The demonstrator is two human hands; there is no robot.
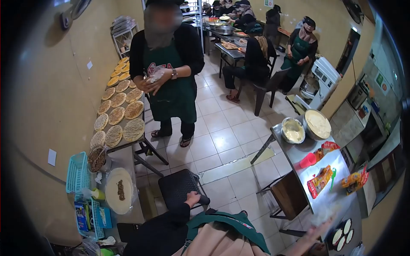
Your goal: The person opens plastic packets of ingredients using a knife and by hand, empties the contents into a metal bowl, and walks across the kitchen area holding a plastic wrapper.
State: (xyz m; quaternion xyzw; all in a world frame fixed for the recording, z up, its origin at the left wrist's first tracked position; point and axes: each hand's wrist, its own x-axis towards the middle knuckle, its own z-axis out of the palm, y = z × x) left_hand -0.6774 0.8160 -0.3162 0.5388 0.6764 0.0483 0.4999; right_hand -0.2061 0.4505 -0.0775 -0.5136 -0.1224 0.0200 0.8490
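My left hand (pixel 193 199) is curled at the edge of a black chair (pixel 179 187) in front of me and appears to grip it. My right hand (pixel 318 229) reaches out at the lower right, smeared by motion, with clear plastic (pixel 326 213) around or at its fingers; whether this is a glove or a bag I cannot tell. Near it stand a dark pan (pixel 344 228) with several pale round pieces and a steel table (pixel 299 164). On that table lie red-and-orange pouches (pixel 320 181), a green utensil (pixel 333 178) and a pink cup (pixel 307 161).
Two bowls of pale batter (pixel 317 123) stand at the table's far end. On the left are topped flatbreads (pixel 116 115), a pot of brown filling (pixel 98 158), a pale dough sheet (pixel 119 192) and turquoise baskets (pixel 77 173). An aproned person (pixel 168 72) stands ahead; others work behind.
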